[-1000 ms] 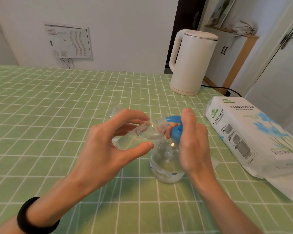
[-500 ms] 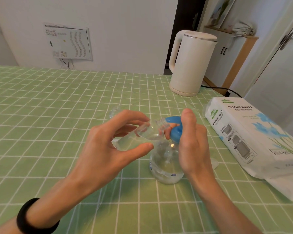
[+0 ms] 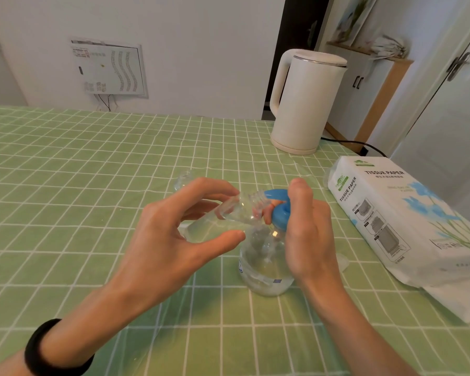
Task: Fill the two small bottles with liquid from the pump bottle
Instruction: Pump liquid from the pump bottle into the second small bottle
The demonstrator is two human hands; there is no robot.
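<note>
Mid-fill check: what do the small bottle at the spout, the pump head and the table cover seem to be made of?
The small bottle looks like clear glossy plastic: see-through, with a threaded neck. The pump head seems opaque blue plastic, smooth, softly shiny. The table cover is a green checked sheet, probably vinyl or coated cloth; it creases and gleams faintly.

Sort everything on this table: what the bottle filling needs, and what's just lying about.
In the job: pump bottle, small bottle held at its nozzle, second small bottle behind, left hand, right hand.
Lying about: kettle, tissue paper pack.
</note>
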